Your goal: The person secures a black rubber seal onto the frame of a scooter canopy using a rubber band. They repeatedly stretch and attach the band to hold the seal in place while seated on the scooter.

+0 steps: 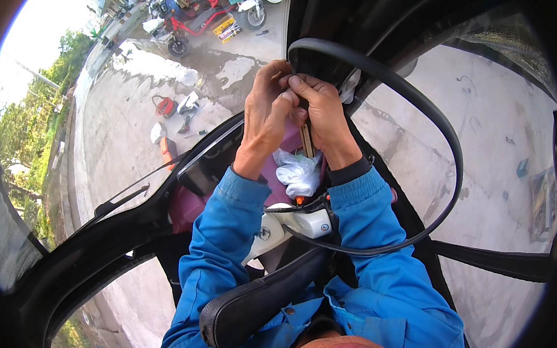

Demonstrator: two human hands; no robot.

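Note:
My left hand (264,119) and my right hand (324,117) meet in front of me at the windshield's edge, fingers bent and pressed together. Between them runs a long black rubber strip (445,135); its upper end disappears behind my fingertips, so the exact grip is partly hidden. From there the strip loops out wide to the right and comes back across my right forearm toward the white handlebar cover (307,222). Below my hands lie a white plastic bag (299,173) and a narrow brown bar-like piece (306,140).
The black frame (103,229) of the vehicle's cab surrounds me. A black padded cushion (260,299) crosses before my chest. Outside on the concrete lie a red bag-like item (165,106) and several loose things. Parked scooters (202,16) stand farther off.

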